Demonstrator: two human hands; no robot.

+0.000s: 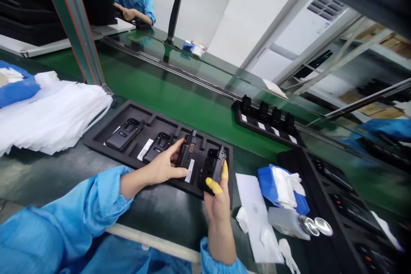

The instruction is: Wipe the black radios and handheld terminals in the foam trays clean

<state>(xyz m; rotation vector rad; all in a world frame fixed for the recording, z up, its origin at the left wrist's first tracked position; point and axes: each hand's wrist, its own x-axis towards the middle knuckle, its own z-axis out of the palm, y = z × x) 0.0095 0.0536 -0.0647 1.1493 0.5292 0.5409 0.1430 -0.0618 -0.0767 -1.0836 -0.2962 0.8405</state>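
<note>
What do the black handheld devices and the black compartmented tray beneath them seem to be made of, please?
Black handheld devices: probably hard plastic, satin, given crisp, faintly gleaming edges. Black compartmented tray: likely matte foam, given thick, dull walls.

The person is wearing long, loose, bright-blue cloth sleeves (pixel 73 212), the left one wrinkling and bunching toward a gathered cuff (pixel 123 186); small, snug, yellow finger covers (pixel 214 186) are sheathing the thumb and one finger of the right hand (pixel 218 205).

Handheld devices (pixel 183 153) matt plastic; tray (pixel 137 111) matt, foam-like; bench top (pixel 154 212) smooth, glossy; bottle lid (pixel 323 226) shiny metal
</note>
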